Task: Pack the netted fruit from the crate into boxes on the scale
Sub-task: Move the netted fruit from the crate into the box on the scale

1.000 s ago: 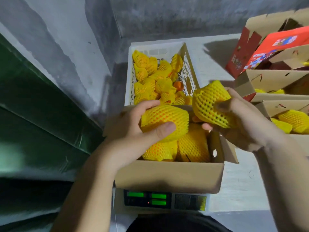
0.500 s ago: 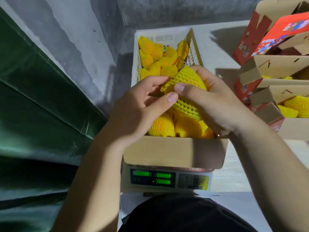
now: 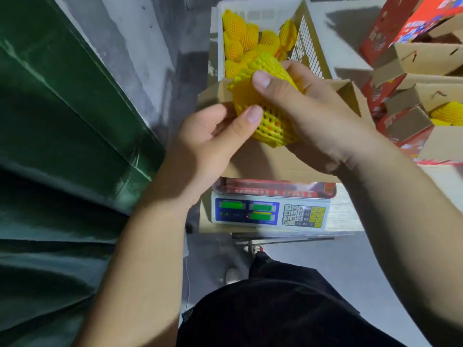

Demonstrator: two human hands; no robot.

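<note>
A fruit in yellow foam netting (image 3: pixel 265 106) is held above the cardboard box (image 3: pixel 280 166) that stands on the white electronic scale (image 3: pixel 270 211). My right hand (image 3: pixel 308 116) grips the fruit from the right, thumb across its top. My left hand (image 3: pixel 210 139) pinches the netting's lower left side with thumb and fingers. Behind the box, the white plastic crate (image 3: pixel 310 41) holds several more netted fruits (image 3: pixel 240 36). My hands hide the inside of the box.
Red and brown cartons (image 3: pixel 411 71) are stacked at the right, one holding netted fruit (image 3: pixel 448 113). A green tarpaulin (image 3: pixel 62 126) and a grey wall fill the left. My dark-clothed legs are below the scale.
My left hand has let go of its own fruit and both hands have closed on one netted fruit over the box. The camera has tilted down.
</note>
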